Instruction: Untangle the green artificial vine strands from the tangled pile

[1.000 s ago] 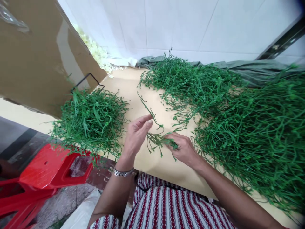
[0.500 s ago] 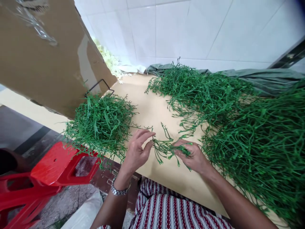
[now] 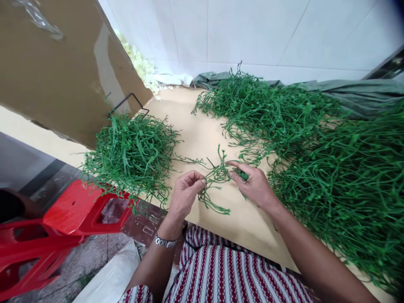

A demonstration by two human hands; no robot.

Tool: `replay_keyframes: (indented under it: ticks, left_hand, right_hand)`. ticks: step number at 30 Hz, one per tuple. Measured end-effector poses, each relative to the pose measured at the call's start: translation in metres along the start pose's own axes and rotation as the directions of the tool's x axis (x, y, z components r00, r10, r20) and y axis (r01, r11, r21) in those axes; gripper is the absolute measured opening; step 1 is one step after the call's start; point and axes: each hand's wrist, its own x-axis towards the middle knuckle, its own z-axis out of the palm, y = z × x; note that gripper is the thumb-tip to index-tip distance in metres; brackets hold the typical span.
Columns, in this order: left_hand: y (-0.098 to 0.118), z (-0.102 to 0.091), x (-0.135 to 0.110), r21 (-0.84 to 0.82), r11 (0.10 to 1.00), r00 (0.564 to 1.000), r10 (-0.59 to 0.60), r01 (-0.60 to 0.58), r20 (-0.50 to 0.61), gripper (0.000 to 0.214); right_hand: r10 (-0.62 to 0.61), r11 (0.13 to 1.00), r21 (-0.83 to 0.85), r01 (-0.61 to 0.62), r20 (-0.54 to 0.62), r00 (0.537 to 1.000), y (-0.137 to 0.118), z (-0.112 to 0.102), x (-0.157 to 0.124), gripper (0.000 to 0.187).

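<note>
My left hand [image 3: 187, 191], with a metal watch on its wrist, pinches a small spray of thin green plastic-looking stems [image 3: 217, 174] by its left end. The stems fan out to the right, over the tabletop. At their right side is my right hand [image 3: 252, 185], its index finger and thumb extended by the stems. A small clump of green pieces [image 3: 241, 174] is tucked under its curled fingers. To the left lies a heap of similar stems [image 3: 134, 153]. Larger heaps spread at the back [image 3: 268, 109] and on the right [image 3: 350, 181].
A big cardboard box [image 3: 59, 67] stands on the table's left, a bent black wire frame [image 3: 134, 99] beside it. Pale small pieces [image 3: 140, 65] lie behind it. Grey-green cloth [image 3: 356, 94] runs along the tiled wall. Red plastic stools [image 3: 75, 208] and a white sack [image 3: 109, 273] are below.
My left hand has closed its fingers on the stems, which were looser before. My right hand has shifted slightly up, its index finger now extended. The view has tilted down a little.
</note>
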Motion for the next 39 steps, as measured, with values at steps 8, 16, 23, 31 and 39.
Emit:
replay_keyframes:
  ticks: [8, 16, 23, 31, 39]
  left_hand:
    - [-0.005, 0.014, -0.005, 0.274, 0.957, 0.989, 0.119, -0.091, -0.087, 0.010]
    - [-0.012, 0.027, -0.003, 0.062, 0.998, 1.000, 0.023, -0.022, -0.014, 0.012]
    - [-0.017, 0.029, -0.002, -0.039, 0.998, 0.999, -0.049, 0.048, -0.016, 0.012]
    - [-0.019, 0.030, -0.004, -0.098, 0.988, 0.993, -0.120, 0.122, 0.019, 0.014]
    - [0.006, 0.014, 0.002, 0.343, 0.934, 0.994, 0.087, -0.103, 0.063, 0.018]
  right_hand:
    - [-0.216, 0.972, -0.145, 0.183, -0.266, 0.939, -0.035, -0.040, -0.031, 0.018]
    - [-0.291, 0.833, -0.407, 0.376, 0.255, 0.922, -0.037, 0.002, -0.037, 0.020]
    - [-0.187, 0.820, -0.468, 0.330, 0.326, 0.927, -0.025, 0.006, -0.041, 0.017]
    - [-0.288, 0.780, -0.508, 0.366, 0.228, 0.930, -0.022, 0.016, -0.042, 0.017]
    - [-0.426, 0.707, -0.528, 0.471, 0.213, 0.879, -0.016, 0.011, -0.040, 0.028]
